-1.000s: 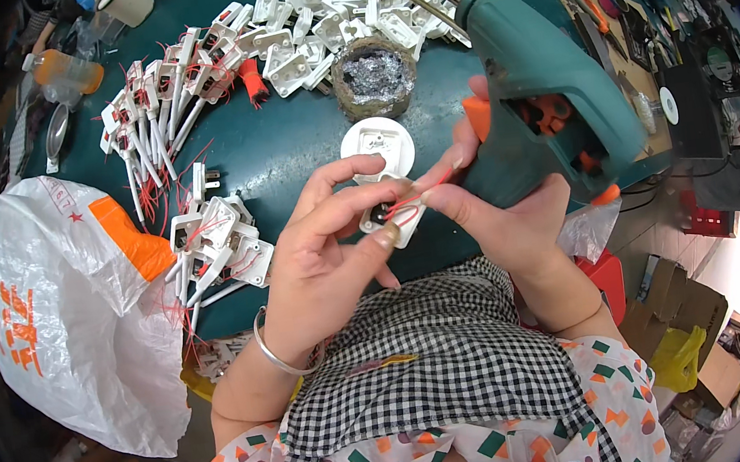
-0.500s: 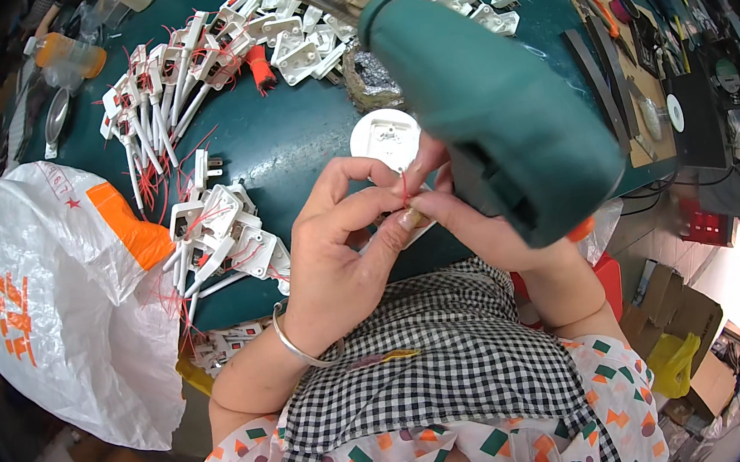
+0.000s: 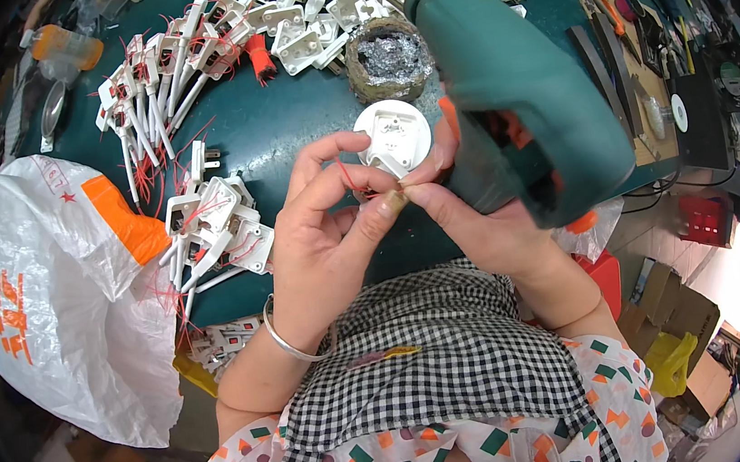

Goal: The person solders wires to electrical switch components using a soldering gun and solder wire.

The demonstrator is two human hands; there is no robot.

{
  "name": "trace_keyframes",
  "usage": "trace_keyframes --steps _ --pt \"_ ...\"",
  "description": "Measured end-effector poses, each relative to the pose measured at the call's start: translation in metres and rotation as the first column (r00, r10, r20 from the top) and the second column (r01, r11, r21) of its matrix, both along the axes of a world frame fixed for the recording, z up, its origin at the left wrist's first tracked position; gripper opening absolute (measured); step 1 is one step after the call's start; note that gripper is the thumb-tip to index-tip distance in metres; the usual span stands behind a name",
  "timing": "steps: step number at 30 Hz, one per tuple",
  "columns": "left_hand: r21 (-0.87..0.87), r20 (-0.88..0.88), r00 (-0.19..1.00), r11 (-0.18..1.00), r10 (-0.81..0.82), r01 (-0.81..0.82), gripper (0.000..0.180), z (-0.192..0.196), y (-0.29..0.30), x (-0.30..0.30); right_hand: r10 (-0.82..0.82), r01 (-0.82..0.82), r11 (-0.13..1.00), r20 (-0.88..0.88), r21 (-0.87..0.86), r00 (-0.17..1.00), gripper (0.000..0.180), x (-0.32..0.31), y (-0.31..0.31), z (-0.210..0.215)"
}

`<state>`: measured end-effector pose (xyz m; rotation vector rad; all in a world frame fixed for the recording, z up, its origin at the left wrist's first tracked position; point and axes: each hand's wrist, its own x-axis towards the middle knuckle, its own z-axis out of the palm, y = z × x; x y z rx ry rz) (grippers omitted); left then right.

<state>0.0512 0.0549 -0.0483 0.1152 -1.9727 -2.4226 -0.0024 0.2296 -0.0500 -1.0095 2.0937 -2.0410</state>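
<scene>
My left hand (image 3: 328, 222) is closed, with thin red wire (image 3: 345, 175) coming out between its fingers. The thumb and forefinger of my right hand (image 3: 488, 227) are pinched together against the left fingertips; what lies between them is hidden. Just beyond the fingertips, a white plastic housing (image 3: 392, 166) stands at the front edge of a round white disc (image 3: 419, 137). A green pistol-shaped tool (image 3: 521, 77) with a metal barrel covers part of my right hand, and I cannot tell whether that hand supports it.
A round, crusted tin (image 3: 389, 60) of silvery material is beyond the disc. White plug housings (image 3: 299, 49) with red wires are heaped at the back, and a smaller pile (image 3: 222, 216) lies left. A white sack (image 3: 77, 301) hangs at the left edge. Tools lie on a board (image 3: 662, 138) at right.
The green tool has shifted right, showing more of the tin. My left hand has moved slightly left, and the red wire now loops above its fingers.
</scene>
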Motion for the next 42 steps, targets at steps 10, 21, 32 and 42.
trace_keyframes --steps 10,21,32,42 --pt "-0.351 -0.111 0.994 0.936 0.002 -0.042 0.013 0.007 -0.001 -0.001 -0.144 0.213 0.963 0.35 -0.166 0.926 0.08 0.001 -0.006 -0.013" --pt "-0.658 -0.449 0.891 0.648 0.07 -0.382 0.01 -0.011 0.002 -0.028 -0.356 0.425 0.894 0.35 -0.141 0.866 0.069 0.011 0.013 0.001" --pt "-0.848 -0.462 0.887 0.299 -0.011 -0.438 0.017 -0.015 -0.005 -0.041 -0.322 0.428 0.893 0.47 -0.137 0.822 0.08 0.067 0.096 -0.001" --pt "-0.683 -0.452 0.89 0.62 0.059 -0.388 0.011 -0.03 0.012 -0.045 -0.234 0.351 0.929 0.551 -0.116 0.801 0.08 0.076 0.11 -0.006"
